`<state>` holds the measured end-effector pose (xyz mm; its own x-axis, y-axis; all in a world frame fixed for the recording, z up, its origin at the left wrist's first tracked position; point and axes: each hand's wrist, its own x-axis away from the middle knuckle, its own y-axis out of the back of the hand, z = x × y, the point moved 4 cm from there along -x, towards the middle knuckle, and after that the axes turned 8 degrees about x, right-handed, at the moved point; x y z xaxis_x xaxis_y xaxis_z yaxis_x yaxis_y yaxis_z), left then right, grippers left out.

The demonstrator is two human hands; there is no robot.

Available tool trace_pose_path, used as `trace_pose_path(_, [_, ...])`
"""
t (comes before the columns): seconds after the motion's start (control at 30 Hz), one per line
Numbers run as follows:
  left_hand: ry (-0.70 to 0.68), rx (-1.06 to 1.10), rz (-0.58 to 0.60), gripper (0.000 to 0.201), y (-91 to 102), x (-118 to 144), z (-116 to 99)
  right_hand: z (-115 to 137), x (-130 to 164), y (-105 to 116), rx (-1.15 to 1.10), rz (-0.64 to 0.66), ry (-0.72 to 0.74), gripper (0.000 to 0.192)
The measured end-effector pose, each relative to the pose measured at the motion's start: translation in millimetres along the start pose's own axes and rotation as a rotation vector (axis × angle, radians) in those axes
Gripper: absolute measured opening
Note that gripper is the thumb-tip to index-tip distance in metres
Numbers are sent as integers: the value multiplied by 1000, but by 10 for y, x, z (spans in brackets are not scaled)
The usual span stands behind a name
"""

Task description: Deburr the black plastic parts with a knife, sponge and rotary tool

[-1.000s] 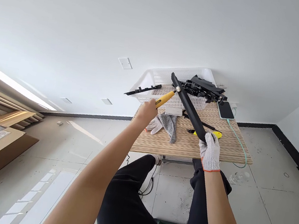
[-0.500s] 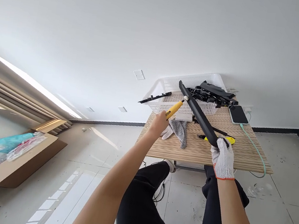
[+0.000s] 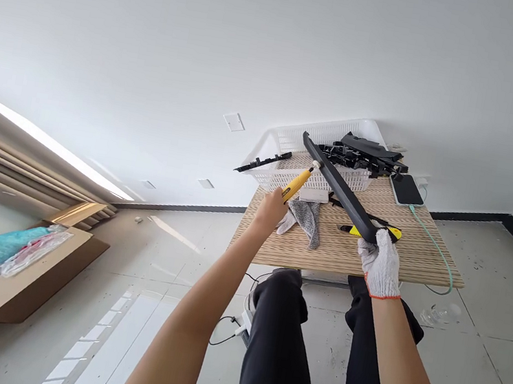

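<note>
Head view
Left hand (image 3: 272, 209): bare, fist wrapped round a yellow-handled tool (image 3: 298, 184), its tip touching the far part of the black trim strip (image 3: 339, 186).
Right hand (image 3: 382, 270): in a white knit glove, clasped on the strip's near end.
Strip: slanted above the wooden table (image 3: 324, 256), from near right to far left.
Behind: white basket (image 3: 294, 142) of black parts.
Far right: phone (image 3: 405, 189) on a cable.
Between the hands: grey glove (image 3: 307, 217) lying on the table.

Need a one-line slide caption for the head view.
Bare left hand presses a yellow tool against a long black trim strip held by the gloved right hand.
</note>
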<state>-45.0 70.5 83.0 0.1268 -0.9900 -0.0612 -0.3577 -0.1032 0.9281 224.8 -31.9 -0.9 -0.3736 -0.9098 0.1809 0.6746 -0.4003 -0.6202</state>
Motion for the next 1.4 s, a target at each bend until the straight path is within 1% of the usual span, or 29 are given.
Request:
trace_pose_path(0.13, [-7, -2, 1, 25, -12, -13, 20, -9, -2, 11, 54, 22, -13, 45])
trace_pose_path(0.27, [-11, -3, 6, 25, -37, -44, 32, -36, -16, 41, 60, 36, -46, 47])
trace_pose_path(0.43, [-25, -2, 15, 23, -71, -64, 20, -45, -9, 64, 58, -1, -59, 49])
trace_pose_path(0.57, [-26, 9, 15, 23, -81, -56, 11, -52, -6, 66, 49, 1, -65, 53])
trace_pose_path(0.97, [-30, 13, -6, 17, -114, -58, 19, -63, -19, 107, 59, 37, -88, 43])
trace_pose_path(1.27, [-33, 46, -11, 15, -127, -58, 19, -64, -29, 94, 47, 61, -73, 48])
trace_pose_path(1.4, [-33, 62, -12, 14, -136, -58, 25, -73, -27, 105, 66, 53, -70, 45])
